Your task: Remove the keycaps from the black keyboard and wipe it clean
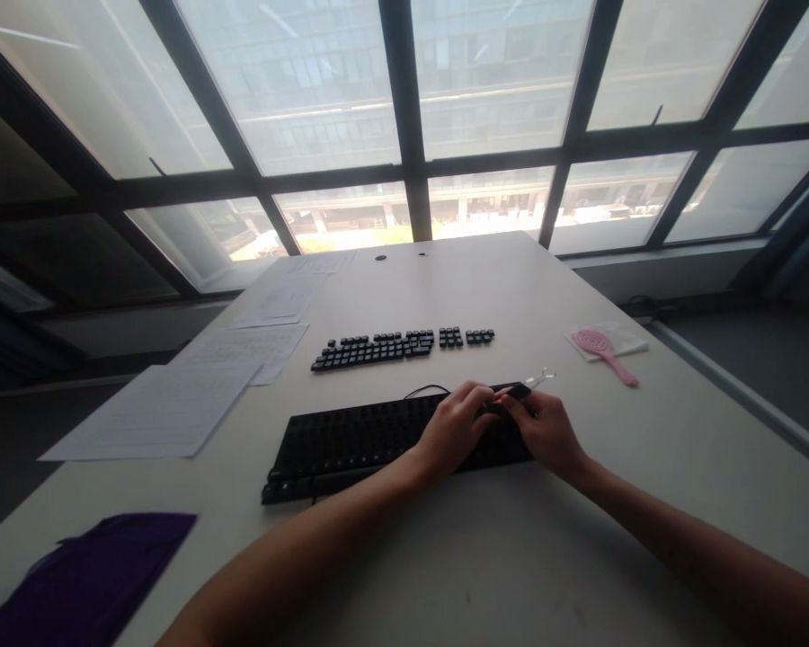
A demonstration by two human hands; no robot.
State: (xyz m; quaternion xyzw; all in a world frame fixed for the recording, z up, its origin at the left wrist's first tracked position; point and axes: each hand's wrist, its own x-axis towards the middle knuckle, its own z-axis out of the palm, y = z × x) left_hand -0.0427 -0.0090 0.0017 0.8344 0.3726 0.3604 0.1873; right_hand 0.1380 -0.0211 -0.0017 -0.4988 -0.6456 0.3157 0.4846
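A black keyboard (357, 440) lies slightly slanted on the white table, its key area largely stripped of caps, with a few caps left along the near edge. Over its right end my two hands meet. In my right hand (546, 431) is a keycap puller (519, 391), with a dark body and thin, pale wire prongs pointing away to the right. My left hand (455, 427) is closed, fingertips pinched against the puller's near end; what they hold is hidden. Beyond the keyboard, loose black keycaps (377, 350) stand in rows, sorted into groups.
Printed sheets of paper (155, 413) overlap along the left side. A purple cloth or pouch (94, 584) lies at the near left. On the right, a pink hairbrush (603, 350) rests partly on a clear plastic bag (630, 340). Large windows stand behind the table (472, 279).
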